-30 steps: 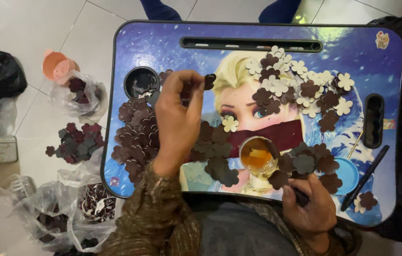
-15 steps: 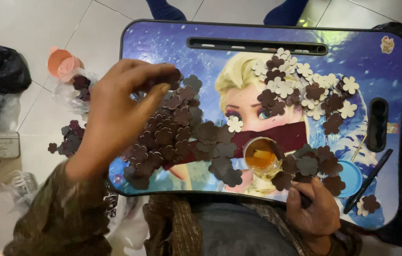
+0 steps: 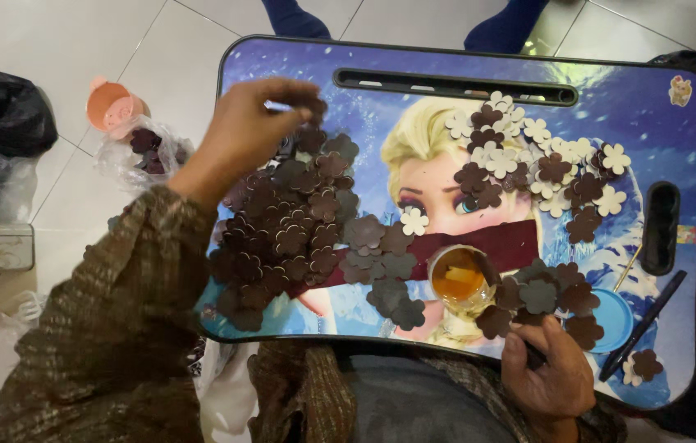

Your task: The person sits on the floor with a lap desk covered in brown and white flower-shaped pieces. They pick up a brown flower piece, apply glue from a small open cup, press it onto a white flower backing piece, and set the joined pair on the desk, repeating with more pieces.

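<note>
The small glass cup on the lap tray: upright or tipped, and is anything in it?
Upright. The glass cup stands on the lap tray with its round mouth facing the camera, holding amber liquid.

The left hand (image 3: 245,131) has moved up and over to the far left part of the brown flower pile (image 3: 299,221). A second ago its fingers were near the pile's middle. Now the fingertips (image 3: 303,92) pinch flowers at the pile's top edge.

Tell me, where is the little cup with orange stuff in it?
In the head view, the small cup sits on the lap tray near its front edge, right of centre, between brown flower cutouts and just above the right hand.
</note>
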